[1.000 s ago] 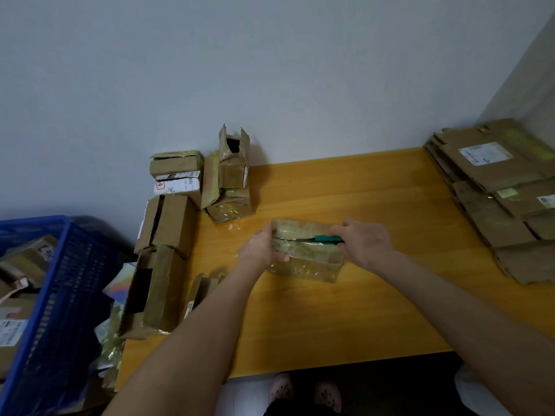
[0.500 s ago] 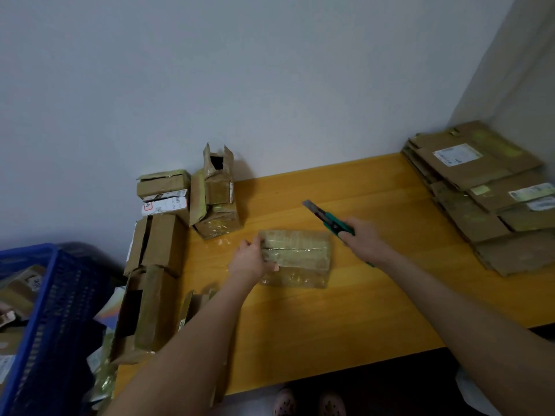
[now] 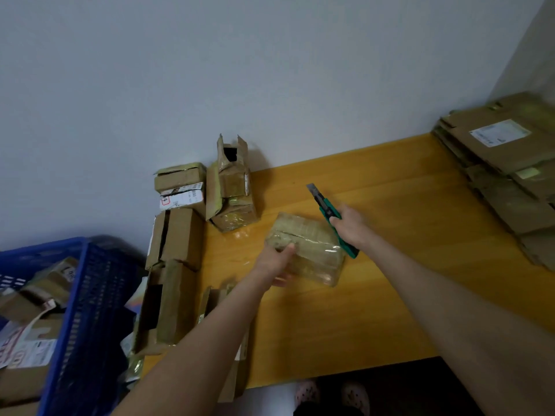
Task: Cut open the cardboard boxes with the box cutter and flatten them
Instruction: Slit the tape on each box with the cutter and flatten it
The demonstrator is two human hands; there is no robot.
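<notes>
Box cutter (image 3: 326, 207), gripped in the right hand (image 3: 350, 228) with its blade lifted clear toward the desk's (image 3: 405, 280) back edge, hovers beside the taped box (image 3: 309, 244), which the left hand (image 3: 274, 264) clasps by its near-left end, left of the desk's middle, apparently steadying it for cutting.

No text is legible.

White shipping label (image 3: 498, 136) is noted on the flattened brown cardboard stack (image 3: 510, 193) at far right; its print is too small to be read.

White label with red square mark (image 3: 180, 199) is seen on the small brown cardboard box (image 3: 200, 203) by the wall; the characters are blurred.

Red-printed white labels (image 3: 27, 349) are seen in the blue plastic basket (image 3: 75, 310); none can be read.
</notes>
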